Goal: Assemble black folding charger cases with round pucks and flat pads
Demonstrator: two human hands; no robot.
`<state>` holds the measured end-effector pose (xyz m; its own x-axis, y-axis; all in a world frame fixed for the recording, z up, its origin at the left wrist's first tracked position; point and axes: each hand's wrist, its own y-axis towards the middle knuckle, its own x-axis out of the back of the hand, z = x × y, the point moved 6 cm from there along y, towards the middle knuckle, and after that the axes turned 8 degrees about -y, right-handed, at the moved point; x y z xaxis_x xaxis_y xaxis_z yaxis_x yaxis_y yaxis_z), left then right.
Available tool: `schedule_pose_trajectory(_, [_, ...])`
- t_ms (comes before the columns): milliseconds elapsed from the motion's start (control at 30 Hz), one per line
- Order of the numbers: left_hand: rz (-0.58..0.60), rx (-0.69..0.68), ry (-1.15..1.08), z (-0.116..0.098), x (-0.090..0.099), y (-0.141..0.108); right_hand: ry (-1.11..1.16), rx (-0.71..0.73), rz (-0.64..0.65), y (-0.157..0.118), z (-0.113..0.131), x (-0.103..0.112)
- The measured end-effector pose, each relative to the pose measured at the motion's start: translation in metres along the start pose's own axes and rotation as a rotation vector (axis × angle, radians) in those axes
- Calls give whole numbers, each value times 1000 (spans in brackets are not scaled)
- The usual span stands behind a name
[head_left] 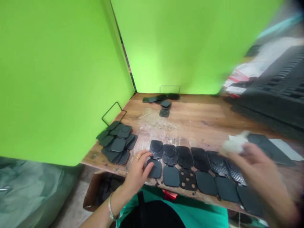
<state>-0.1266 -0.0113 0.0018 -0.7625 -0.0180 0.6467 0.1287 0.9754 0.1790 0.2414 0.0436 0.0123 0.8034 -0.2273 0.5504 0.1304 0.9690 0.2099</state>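
Along the near edge of the worktop (201, 118) in the head view, black hinged pieces (171, 176) lie unfolded in a row, and the left hand (137, 169) touches the leftmost one, its grip loosely parted with thumb and fingertips at that piece's left side. Over the row's right end, blurred, the right hand (260, 164) has its grip closed on a white wad (234, 145). By the left edge sits an overlapping pile of dark plates (118, 145), while a smaller dark cluster (165, 104) lies towards the far left corner.
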Motion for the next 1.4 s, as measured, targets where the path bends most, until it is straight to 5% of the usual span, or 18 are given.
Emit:
schedule_pose_trajectory(133, [-25,-59,13,1,-5,0,418,-232,436,-2,57,-80])
schedule_pose_trajectory(233, [-77,-100,37,2,-8,3,438,-288,543,-4,74,-105])
schedule_pose_trajectory(500, [-155,-142,65,4,-12,-2,395,-343,461,11,70,-131])
schedule_pose_trajectory(867, [-172,-171,92,-1,-12,-2,-16,19,347,27,93,-152])
schedule_pose_trajectory(1400, [-166,-170,72,0,-13,-3,-166,53,341,39,90,-168])
